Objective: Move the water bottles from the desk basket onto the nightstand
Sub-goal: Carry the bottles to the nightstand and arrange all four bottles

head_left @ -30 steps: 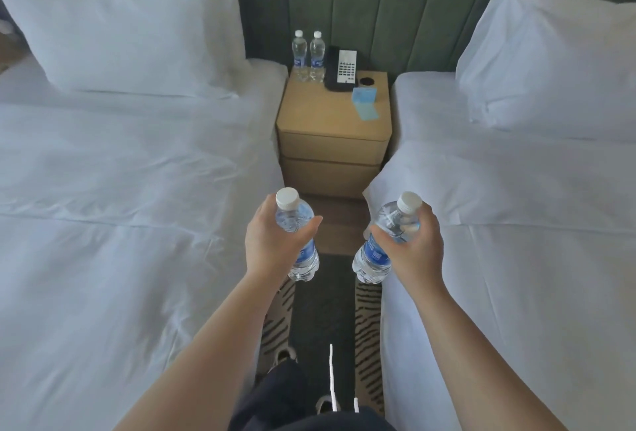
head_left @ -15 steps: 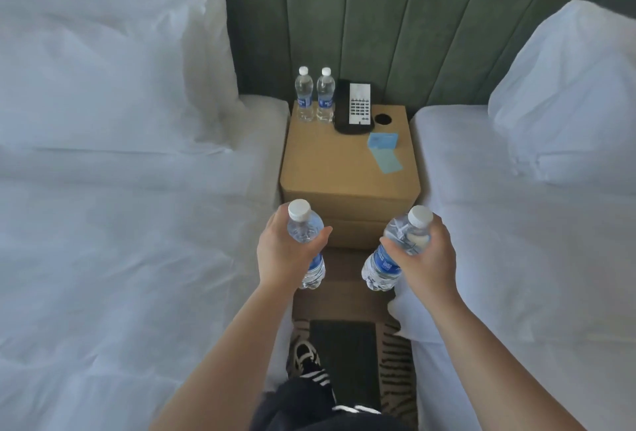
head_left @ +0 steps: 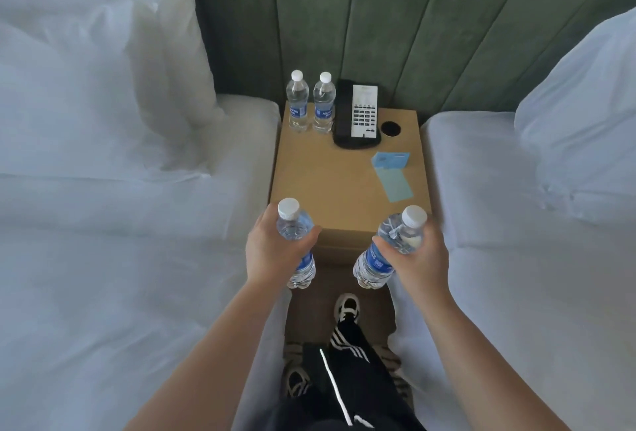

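My left hand [head_left: 272, 251] grips a clear water bottle [head_left: 298, 241] with a white cap and blue label, held upright just before the front left corner of the wooden nightstand [head_left: 330, 186]. In my right hand [head_left: 418, 258] is a second water bottle [head_left: 389, 248], tilted with its cap toward the right, at the nightstand's front right corner. Two more water bottles [head_left: 298, 102] [head_left: 324, 104] stand side by side at the back left of the nightstand top. The desk basket is out of view.
A black telephone [head_left: 358, 117] sits at the back of the nightstand, with a round black hole [head_left: 390, 128] beside it and blue cards [head_left: 392, 169] on the right. White beds [head_left: 103, 258] [head_left: 533, 258] flank the narrow gap. A green padded headboard [head_left: 378, 17] stands behind.
I have walked closer to the nightstand between the beds. Both hands, each still holding its bottle, now reach the nightstand's front edge.
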`<state>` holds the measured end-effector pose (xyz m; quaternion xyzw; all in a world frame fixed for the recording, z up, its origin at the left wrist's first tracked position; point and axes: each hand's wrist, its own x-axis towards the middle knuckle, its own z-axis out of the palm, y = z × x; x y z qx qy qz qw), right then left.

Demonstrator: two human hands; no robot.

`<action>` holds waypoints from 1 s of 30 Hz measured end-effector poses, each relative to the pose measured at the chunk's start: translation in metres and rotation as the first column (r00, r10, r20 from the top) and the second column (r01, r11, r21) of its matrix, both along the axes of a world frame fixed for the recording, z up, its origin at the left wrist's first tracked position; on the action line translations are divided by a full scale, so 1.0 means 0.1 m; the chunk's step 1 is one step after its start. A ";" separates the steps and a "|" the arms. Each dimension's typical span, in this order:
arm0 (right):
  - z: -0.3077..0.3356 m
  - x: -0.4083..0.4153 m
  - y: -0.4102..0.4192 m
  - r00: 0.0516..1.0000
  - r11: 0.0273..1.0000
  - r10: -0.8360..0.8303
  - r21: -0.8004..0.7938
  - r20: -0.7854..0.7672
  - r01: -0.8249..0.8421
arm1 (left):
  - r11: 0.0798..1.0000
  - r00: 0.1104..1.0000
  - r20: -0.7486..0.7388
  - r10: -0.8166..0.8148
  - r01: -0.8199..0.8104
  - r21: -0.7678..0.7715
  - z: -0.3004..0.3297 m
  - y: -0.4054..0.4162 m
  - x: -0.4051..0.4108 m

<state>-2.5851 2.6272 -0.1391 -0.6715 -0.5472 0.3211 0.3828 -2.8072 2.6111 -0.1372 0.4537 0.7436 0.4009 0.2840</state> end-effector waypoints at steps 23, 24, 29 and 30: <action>-1.26 -0.56 3.18 0.957 0.957 0.290 -0.002 -0.030 -0.290 | 0.996 0.996 0.038 0.082 -0.081 -0.021 -1.01 2.86 -0.09; -1.34 -0.59 3.23 0.956 0.956 0.292 0.006 -0.018 -0.292 | 0.998 0.997 0.031 0.068 -0.068 -0.020 -1.08 2.92 -0.10; -1.58 -0.71 3.36 0.955 0.955 0.296 0.000 0.038 -0.296 | 0.999 1.000 -0.001 -0.011 0.011 -0.034 -1.37 3.16 -0.16; -1.59 -0.73 3.37 0.955 0.955 0.295 -0.007 0.041 -0.295 | 0.998 0.999 -0.010 -0.041 0.041 -0.046 -1.41 3.19 -0.16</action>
